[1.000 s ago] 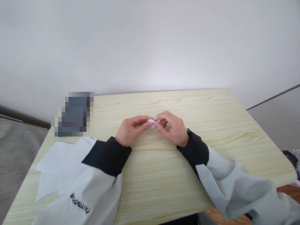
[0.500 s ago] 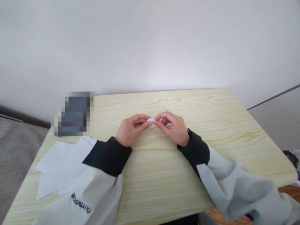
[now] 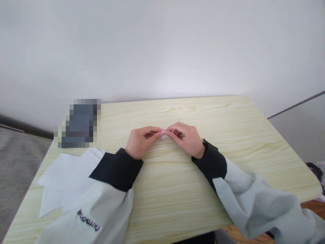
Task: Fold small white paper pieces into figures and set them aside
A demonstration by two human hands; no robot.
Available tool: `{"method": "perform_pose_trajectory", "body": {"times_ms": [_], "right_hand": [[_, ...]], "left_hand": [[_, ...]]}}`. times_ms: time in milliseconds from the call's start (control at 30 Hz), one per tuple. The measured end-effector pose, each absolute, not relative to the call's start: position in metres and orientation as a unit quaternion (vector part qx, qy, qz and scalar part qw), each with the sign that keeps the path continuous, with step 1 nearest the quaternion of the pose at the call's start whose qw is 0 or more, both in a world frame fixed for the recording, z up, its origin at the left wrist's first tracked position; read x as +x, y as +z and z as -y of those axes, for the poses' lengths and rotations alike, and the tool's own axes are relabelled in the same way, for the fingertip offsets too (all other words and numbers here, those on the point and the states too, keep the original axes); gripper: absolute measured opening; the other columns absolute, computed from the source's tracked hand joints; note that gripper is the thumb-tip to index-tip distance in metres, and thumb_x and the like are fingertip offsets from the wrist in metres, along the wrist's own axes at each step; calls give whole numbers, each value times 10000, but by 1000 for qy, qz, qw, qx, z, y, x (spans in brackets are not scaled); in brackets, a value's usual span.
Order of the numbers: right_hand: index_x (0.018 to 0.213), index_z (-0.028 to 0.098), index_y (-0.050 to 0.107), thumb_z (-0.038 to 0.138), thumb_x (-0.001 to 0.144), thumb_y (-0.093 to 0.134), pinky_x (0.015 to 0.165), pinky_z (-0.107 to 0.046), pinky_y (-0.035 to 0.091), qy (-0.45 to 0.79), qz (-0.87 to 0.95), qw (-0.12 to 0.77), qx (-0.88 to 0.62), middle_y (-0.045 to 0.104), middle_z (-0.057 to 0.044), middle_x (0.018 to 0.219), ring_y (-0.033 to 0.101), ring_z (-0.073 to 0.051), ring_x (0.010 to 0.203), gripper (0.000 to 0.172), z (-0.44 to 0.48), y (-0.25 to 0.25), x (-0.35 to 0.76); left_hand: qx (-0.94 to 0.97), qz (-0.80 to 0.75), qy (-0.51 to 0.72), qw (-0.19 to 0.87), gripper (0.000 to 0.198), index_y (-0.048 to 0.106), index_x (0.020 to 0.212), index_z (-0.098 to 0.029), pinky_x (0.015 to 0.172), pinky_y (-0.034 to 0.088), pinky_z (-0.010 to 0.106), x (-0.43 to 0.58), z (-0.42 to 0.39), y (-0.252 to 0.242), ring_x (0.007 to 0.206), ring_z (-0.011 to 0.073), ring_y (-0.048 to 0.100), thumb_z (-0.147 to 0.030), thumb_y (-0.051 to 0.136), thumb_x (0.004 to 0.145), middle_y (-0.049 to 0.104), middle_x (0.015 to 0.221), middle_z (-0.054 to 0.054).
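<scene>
A small folded piece of white paper is pinched between my two hands above the middle of the table. My left hand grips it from the left between thumb and fingertips. From the right, my right hand holds it the same way, and the fingertips of both hands nearly touch. Most of the paper is hidden by the fingers, so its folds cannot be made out. Several white paper sheets lie overlapping at the left, partly under my left sleeve.
A dark, pixelated flat object rests at the table's back left corner. The light wood-grain table reaches back to a white wall. Grey fabric shows beyond the left edge.
The fingers of both hands have drawn closer together over the small paper, and less of it shows above the fingertips. The sheets and the dark object stay put.
</scene>
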State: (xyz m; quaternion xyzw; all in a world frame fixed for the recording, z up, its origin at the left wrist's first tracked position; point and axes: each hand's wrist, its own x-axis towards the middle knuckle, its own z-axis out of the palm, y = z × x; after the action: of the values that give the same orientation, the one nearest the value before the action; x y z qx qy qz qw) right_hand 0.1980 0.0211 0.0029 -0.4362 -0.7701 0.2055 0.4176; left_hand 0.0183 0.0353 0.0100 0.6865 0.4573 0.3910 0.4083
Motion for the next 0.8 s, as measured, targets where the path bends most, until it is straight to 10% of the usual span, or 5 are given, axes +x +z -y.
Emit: {"method": "perform_pose_trajectory", "body": {"times_ms": [800], "right_hand": [[803, 170, 645, 303, 828, 574, 572, -209, 465, 272, 718, 445, -461, 662, -11, 735, 582, -90, 595, 153, -20, 3, 196]], "left_hand": [[716, -458, 334, 406, 266, 653, 804, -147, 654, 491, 254, 18, -35, 12, 674, 143, 608, -403, 630, 736, 691, 779, 30]]}}
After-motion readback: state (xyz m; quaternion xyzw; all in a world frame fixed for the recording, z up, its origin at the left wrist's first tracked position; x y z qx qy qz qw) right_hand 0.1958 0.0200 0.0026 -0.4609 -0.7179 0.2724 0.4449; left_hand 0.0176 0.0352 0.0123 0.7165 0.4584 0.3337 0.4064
